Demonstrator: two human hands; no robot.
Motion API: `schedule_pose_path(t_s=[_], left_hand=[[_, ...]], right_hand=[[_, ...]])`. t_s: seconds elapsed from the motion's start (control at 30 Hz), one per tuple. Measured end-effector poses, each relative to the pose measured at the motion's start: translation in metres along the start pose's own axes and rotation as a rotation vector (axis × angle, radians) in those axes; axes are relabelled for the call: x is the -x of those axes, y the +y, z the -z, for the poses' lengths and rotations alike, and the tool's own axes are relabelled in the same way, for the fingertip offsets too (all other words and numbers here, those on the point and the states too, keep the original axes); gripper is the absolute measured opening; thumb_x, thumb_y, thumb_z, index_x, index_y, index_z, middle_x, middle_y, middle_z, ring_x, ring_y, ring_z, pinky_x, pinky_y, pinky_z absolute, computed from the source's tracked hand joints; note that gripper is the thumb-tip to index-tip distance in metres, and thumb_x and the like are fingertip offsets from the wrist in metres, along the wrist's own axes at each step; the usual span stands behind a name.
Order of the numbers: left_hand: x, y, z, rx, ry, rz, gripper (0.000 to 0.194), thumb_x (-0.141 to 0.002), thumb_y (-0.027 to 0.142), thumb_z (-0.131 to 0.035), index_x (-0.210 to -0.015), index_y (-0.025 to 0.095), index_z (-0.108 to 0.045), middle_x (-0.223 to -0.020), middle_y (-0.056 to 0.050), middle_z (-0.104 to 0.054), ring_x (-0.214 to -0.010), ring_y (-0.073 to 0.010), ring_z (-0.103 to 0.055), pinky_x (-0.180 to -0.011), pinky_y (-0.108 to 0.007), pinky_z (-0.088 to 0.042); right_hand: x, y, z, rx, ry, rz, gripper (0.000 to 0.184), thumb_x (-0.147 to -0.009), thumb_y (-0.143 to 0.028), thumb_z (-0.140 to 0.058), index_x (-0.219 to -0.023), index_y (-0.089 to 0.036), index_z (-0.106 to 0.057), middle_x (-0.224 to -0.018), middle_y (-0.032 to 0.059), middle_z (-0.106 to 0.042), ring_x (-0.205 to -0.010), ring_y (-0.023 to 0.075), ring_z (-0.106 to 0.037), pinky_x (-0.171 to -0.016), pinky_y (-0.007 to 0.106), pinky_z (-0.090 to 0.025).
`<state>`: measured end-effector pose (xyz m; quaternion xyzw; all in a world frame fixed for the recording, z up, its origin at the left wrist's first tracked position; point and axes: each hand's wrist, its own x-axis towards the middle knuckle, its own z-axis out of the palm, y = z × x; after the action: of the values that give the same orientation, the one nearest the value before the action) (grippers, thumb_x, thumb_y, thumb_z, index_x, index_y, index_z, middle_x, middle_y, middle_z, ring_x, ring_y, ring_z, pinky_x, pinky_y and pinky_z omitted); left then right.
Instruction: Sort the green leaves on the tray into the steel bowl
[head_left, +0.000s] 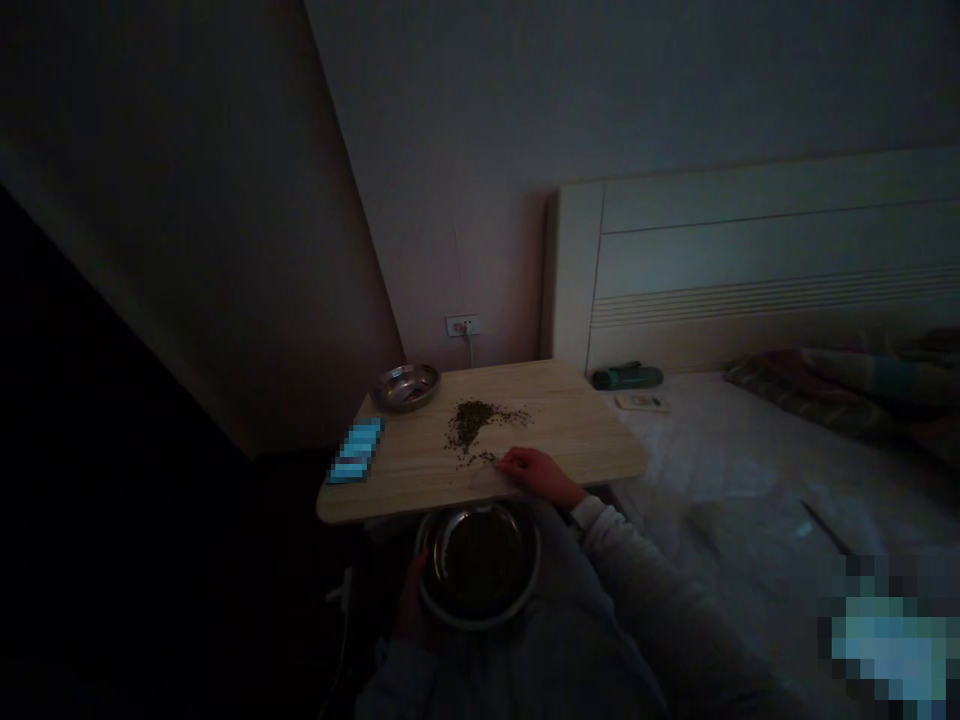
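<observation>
- Metal bowl [480,624]: left hand [412,598] touches its rim; finger opening unclear.
- Right hand [541,476]: fingers pinch together beside grains [472,415] on wooden table [585,430]; any hold unclear.

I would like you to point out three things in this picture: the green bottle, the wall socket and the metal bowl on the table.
Green bottle [628,377]: head view, middle of its side.
Wall socket [455,326]: head view, its faceplate.
Metal bowl on the table [407,384]: head view, its inside.
</observation>
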<state>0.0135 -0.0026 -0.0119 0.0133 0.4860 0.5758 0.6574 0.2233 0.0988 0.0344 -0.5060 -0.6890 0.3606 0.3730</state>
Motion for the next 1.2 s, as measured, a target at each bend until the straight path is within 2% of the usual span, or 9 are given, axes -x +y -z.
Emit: schedule_pose_path(t_s=[0.13, 0.27, 0.53, 0.7, 0.8, 1.0, 1.2], left_hand=[[0.006, 0.002, -0.003, 0.019, -0.009, 0.049, 0.033, -0.083, 0.02, -0.05, -0.11, 0.017, -0.067, -0.071, -0.006, -0.076, -0.091, -0.0248, -0.07, -0.092, -0.041, -0.049], [0.01, 0.009, -0.005, 0.039, 0.034, 0.009, 0.031, -0.084, 0.017, -0.047, -0.105, 0.018, -0.069, -0.067, -0.005, -0.074, -0.091, -0.0236, -0.07, -0.095, -0.04, -0.047], [0.004, 0.017, 0.005, 0.001, 0.041, 0.009, 0.031, -0.083, 0.021, -0.047, -0.105, 0.017, -0.069, -0.069, -0.006, -0.075, -0.092, -0.0253, -0.07, -0.094, -0.042, -0.047], [0.005, 0.016, 0.004, 0.055, 0.069, 0.001, 0.029, -0.084, 0.019, -0.047, -0.1, 0.013, -0.07, -0.066, -0.006, -0.074, -0.089, -0.0239, -0.07, -0.096, -0.039, -0.046], [0.008, 0.016, 0.002, 0.077, 0.044, 0.01, 0.029, -0.084, 0.019, -0.047, -0.099, 0.012, -0.071, -0.067, -0.007, -0.074, -0.089, -0.0244, -0.07, -0.094, -0.039, -0.047], [0.003, 0.013, 0.006, 0.084, 0.028, -0.038, 0.033, -0.082, 0.017, -0.048, -0.106, 0.014, -0.069, -0.07, -0.006, -0.075, -0.09, -0.0232, -0.07, -0.092, -0.038, -0.048], [0.006, 0.014, 0.004, 0.068, 0.049, -0.012, 0.034, -0.083, 0.02, -0.047, -0.109, 0.013, -0.069, -0.07, -0.007, -0.075, -0.087, -0.0234, -0.07, -0.092, -0.038, -0.048]], right_hand=[[-0.005, -0.002, -0.002, 0.012, 0.104, -0.044, 0.022, -0.077, -0.037, -0.058, -0.068, -0.016, -0.062, -0.06, -0.0016, -0.059, -0.058, 0.011, -0.05, -0.056, 0.022, -0.037], [-0.016, -0.009, -0.009, -0.004, 0.178, -0.052, 0.017, -0.078, -0.03, -0.056, -0.068, -0.016, -0.062, -0.062, -0.0001, -0.062, -0.06, 0.0121, -0.053, -0.059, 0.023, -0.039], [-0.025, -0.019, -0.031, 0.108, 0.175, -0.072, 0.015, -0.079, -0.029, -0.058, -0.073, -0.017, -0.065, -0.066, 0.0006, -0.064, -0.061, 0.0128, -0.055, -0.058, 0.024, -0.038], [-0.025, -0.018, -0.031, 0.161, 0.162, -0.081, 0.019, -0.08, -0.031, -0.057, -0.074, -0.016, -0.066, -0.066, 0.0021, -0.064, -0.061, 0.0138, -0.054, -0.058, 0.025, -0.036], [-0.026, -0.017, -0.03, 0.171, 0.166, -0.064, 0.019, -0.08, -0.032, -0.056, -0.074, -0.016, -0.066, -0.067, 0.0023, -0.064, -0.062, 0.0136, -0.054, -0.059, 0.025, -0.036], [-0.027, -0.015, -0.031, 0.181, 0.166, -0.056, 0.019, -0.08, -0.032, -0.056, -0.073, -0.016, -0.064, -0.065, 0.0011, -0.062, -0.061, 0.0125, -0.052, -0.058, 0.024, -0.034], [-0.025, -0.017, -0.032, 0.202, 0.127, -0.056, 0.019, -0.081, -0.032, -0.057, -0.074, -0.016, -0.065, -0.066, 0.0012, -0.063, -0.06, 0.0118, -0.051, -0.057, 0.023, -0.034]])
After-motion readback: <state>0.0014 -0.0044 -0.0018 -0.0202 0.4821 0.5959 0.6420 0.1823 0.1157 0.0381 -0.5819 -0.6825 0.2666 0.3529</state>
